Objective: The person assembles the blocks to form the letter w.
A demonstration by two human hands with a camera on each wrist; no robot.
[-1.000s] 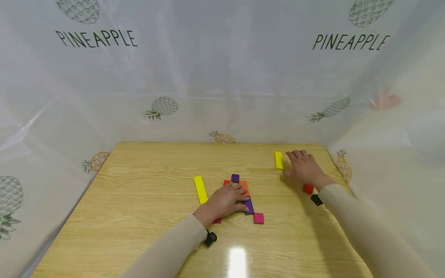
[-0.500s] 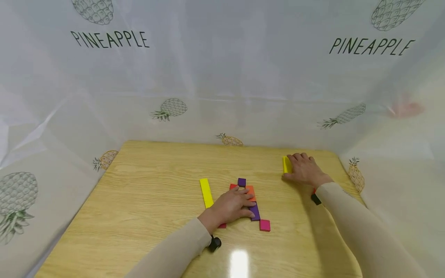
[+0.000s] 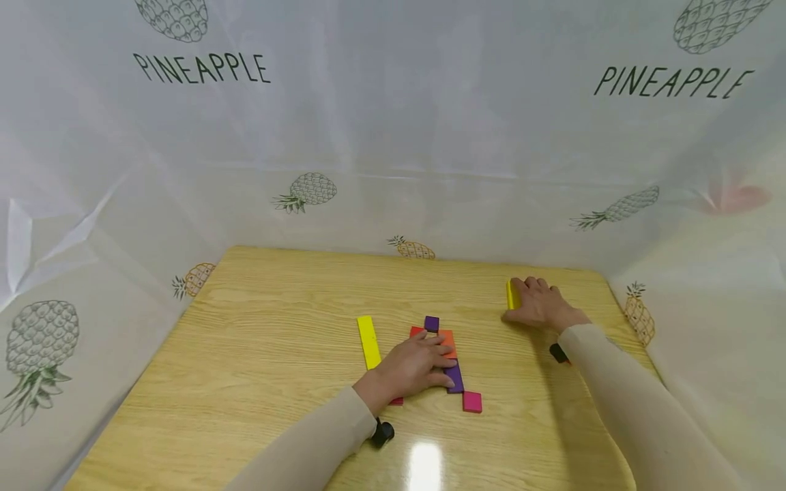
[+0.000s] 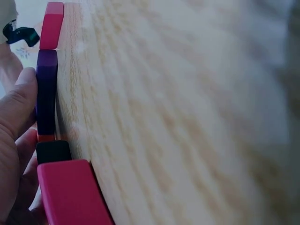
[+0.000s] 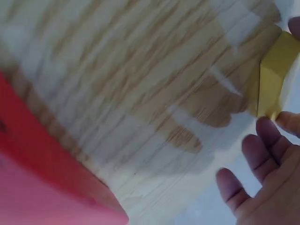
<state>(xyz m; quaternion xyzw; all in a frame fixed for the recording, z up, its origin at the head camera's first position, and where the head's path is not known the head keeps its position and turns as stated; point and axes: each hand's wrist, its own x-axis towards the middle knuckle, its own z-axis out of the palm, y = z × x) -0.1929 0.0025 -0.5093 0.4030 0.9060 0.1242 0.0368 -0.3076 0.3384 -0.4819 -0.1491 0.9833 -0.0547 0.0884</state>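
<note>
In the head view my left hand [image 3: 410,368] rests with spread fingers over flat blocks: an orange block [image 3: 447,343], a purple block [image 3: 454,377] and a partly covered red block [image 3: 417,332]. In the left wrist view its thumb lies against the side of the purple block [image 4: 46,93], with a pink block [image 4: 72,194] close by. My right hand [image 3: 537,302], at the back right of the table, pinches a yellow block [image 3: 510,296]. The right wrist view has fingertips at both ends of that yellow block [image 5: 276,70].
A long yellow block [image 3: 369,341] lies left of the left hand. A small purple cube [image 3: 432,323] and a pink square block [image 3: 472,402] border the group. A large red block [image 5: 51,164] is near the right wrist. A pineapple-print curtain [image 3: 368,136] encloses the table.
My right hand has closed in on the yellow block at the back right and taken hold of it. The left hand stays over the blocks. The head view has shifted slightly.
</note>
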